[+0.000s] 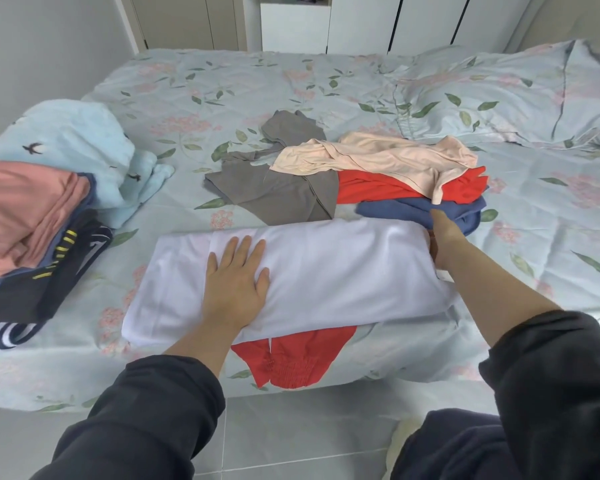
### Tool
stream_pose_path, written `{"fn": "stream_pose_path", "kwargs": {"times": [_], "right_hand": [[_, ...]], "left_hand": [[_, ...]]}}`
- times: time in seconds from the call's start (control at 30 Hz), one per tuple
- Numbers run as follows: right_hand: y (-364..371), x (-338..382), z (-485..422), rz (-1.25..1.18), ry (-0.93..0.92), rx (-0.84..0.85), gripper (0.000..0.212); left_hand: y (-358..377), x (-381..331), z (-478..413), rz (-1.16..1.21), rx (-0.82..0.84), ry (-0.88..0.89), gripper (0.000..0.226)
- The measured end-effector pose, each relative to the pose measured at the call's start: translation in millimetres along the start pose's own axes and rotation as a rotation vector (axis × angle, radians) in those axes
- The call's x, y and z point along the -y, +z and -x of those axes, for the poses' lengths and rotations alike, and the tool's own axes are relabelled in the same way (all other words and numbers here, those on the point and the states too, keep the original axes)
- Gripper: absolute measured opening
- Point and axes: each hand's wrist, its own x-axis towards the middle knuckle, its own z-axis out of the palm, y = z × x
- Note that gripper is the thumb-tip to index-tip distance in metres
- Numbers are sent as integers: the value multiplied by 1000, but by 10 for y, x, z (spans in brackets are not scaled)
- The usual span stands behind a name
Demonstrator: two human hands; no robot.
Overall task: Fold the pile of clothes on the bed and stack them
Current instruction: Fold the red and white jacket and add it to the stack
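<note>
A white garment (329, 271) lies folded into a long band across the near edge of the bed. My left hand (236, 278) rests flat on its left part, fingers spread. My right hand (445, 237) is at its right end, fingers tucked under the white fabric and gripping it. A red garment (291, 358) sticks out from under the white one and hangs over the bed's edge. Behind lies the unfolded pile: a grey garment (274, 188), a peach one (378, 157), a red one (371, 188) and a blue one (413, 209).
A stack of folded clothes (25, 216), pink on top over dark and striped pieces, sits at the left edge. A light blue blanket with birds (84, 140) lies behind it. A pillow (520, 95) is at the far right. Grey floor tiles (291, 441) are below.
</note>
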Motion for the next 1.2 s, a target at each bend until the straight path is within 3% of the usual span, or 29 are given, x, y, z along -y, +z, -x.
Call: {"fn": "stream_pose_path", "kwargs": {"times": [0.07,0.17,0.23,0.4,0.43,0.5,0.53,0.6,0.63,0.7,0.83,0.93,1.03,1.13,1.2], "right_hand": [[0,-64,56,155,-64,7,49],[-44,-186,103,528,-385,-146,30],[-99,-205,132,627,-525,-240,27],[102,-162,257,1009,-471,-300,43],[185,-124,327,1045,-532,-351,44],[372,-61,528,1074,-829,-406,42],[497,-78,657,1065,-1021,-329,43],[779,-308,944,1088,-1379,5,48],[905,-497,1051,1179,-1462,182,51],[990,-773,1071,1432,-1317,331,55],[881,-676,636,1378,-867,85,55],[873,-680,525,1368,-871,82,56],[894,-661,488,1361,-880,130,54],[814,-319,408,1369,-768,381,66],[812,-65,395,1450,-695,512,74]], "left_hand": [[-2,0,0,-23,-1,0,72],[-10,9,0,-23,11,-9,66],[-12,16,1,-11,18,-12,60],[-11,30,-4,-10,24,-10,60],[-12,29,-7,-6,26,-13,63],[-8,27,-6,-5,24,-14,65],[0,27,-6,-4,19,-11,63],[12,30,-6,5,11,-8,57],[12,33,-7,11,9,-11,55],[4,39,-8,-3,24,-20,56],[-19,52,-3,-16,51,-3,56],[-41,155,-56,31,66,-8,54],[-143,509,-212,33,176,-133,53],[-337,846,-409,-25,353,-23,56],[-501,910,-597,25,457,33,70]]}}
